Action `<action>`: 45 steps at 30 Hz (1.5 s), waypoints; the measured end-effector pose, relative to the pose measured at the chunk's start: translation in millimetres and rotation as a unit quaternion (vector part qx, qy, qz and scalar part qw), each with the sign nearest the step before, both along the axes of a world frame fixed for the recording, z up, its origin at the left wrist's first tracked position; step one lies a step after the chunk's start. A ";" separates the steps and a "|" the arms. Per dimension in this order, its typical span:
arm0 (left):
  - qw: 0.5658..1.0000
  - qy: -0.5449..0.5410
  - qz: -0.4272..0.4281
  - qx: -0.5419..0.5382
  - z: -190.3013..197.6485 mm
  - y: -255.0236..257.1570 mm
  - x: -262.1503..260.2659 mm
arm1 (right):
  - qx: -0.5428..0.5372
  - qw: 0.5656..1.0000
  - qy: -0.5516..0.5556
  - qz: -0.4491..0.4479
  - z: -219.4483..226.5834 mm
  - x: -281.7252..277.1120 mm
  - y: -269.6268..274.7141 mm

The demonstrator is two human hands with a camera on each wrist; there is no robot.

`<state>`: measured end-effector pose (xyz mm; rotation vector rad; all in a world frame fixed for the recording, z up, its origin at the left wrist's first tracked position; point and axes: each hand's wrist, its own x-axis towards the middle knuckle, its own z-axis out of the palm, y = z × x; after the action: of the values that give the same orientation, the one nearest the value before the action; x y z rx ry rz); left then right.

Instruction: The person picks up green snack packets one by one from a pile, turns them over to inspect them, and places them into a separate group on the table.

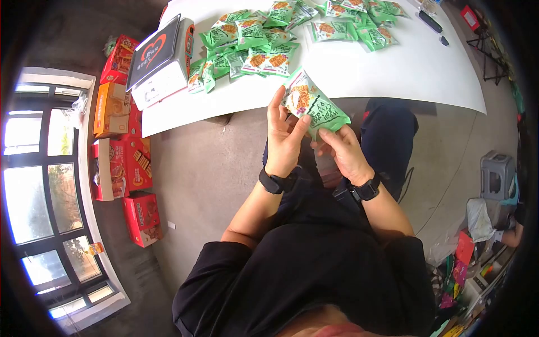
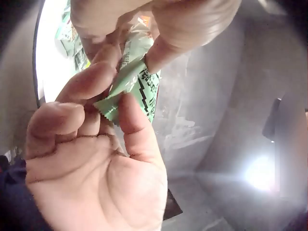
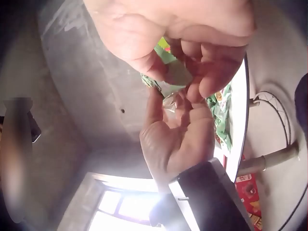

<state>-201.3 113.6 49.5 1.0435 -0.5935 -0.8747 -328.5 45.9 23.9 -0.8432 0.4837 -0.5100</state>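
A green and white snack packet [image 1: 314,104] with printed food is held tilted in front of the table edge. The left hand [image 1: 285,137] pinches its left and lower side, thumb on the printed face. At the packet's lower right corner the right hand [image 1: 347,153] pinches the green edge between thumb and fingers. In the left wrist view the left hand [image 2: 101,159] has its thumb on the packet's green end [image 2: 113,103], with the other hand above. The right wrist view has the right hand [image 3: 178,38] over the green packet [image 3: 175,72], its fingertips partly hidden.
Several similar packets [image 1: 252,33] lie piled on the white table [image 1: 415,78], with more at the back right [image 1: 359,28]. A boxy device with a dark top [image 1: 160,53] stands at the table's left. Red boxes [image 1: 140,216] sit on the floor by the window.
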 end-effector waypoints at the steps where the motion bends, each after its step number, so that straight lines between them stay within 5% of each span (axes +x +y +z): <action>1: 1.000 -0.024 0.016 -0.008 -4.3 -1.7 2.4 | -0.026 0.999 0.031 -0.027 0.8 1.7 0.4; 15: 0.997 -0.037 0.046 0.044 -19.6 -15.7 9.2 | -0.149 0.981 0.088 -0.084 -23.0 11.5 -25.6; 21: 0.996 -0.059 0.028 0.057 -25.4 -33.0 31.9 | -0.194 0.975 0.105 -0.011 -22.1 16.5 -61.2; 28: 0.978 -0.107 0.178 -0.007 -46.4 -56.7 99.6 | -0.397 0.888 0.223 -0.066 -42.5 26.2 -153.4; 31: 0.942 -0.187 0.275 0.048 -47.0 -64.8 133.0 | -0.455 0.845 0.257 -0.113 -46.2 34.8 -190.6; 33: 0.926 -0.235 0.296 0.015 -57.8 -72.1 165.9 | -0.584 0.744 0.285 -0.155 -44.5 41.1 -214.1; 37: 0.914 -0.207 0.311 0.158 -42.5 -87.4 202.0 | -0.658 0.659 0.308 -0.197 -40.4 58.1 -244.1; 38: 0.855 -0.349 0.344 0.171 -50.8 -92.9 217.2 | -0.670 0.642 0.322 -0.188 -42.2 61.6 -250.3; 39: 0.774 -0.482 0.370 0.179 -51.8 -100.5 226.8 | -0.667 0.645 0.322 -0.190 -44.9 64.7 -254.6; 40: 0.814 -0.434 0.355 0.152 -52.4 -106.9 236.3 | -0.674 0.637 0.327 -0.183 -48.4 68.6 -258.2; 45: 0.806 -0.470 0.288 0.217 -51.8 -138.7 265.4 | -0.675 0.628 0.359 -0.143 -61.2 81.6 -266.2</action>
<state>64.1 -25.2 -2.3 1.9720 -0.8333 0.1366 -246.9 -220.3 -37.3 -2.5369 0.9901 -0.8211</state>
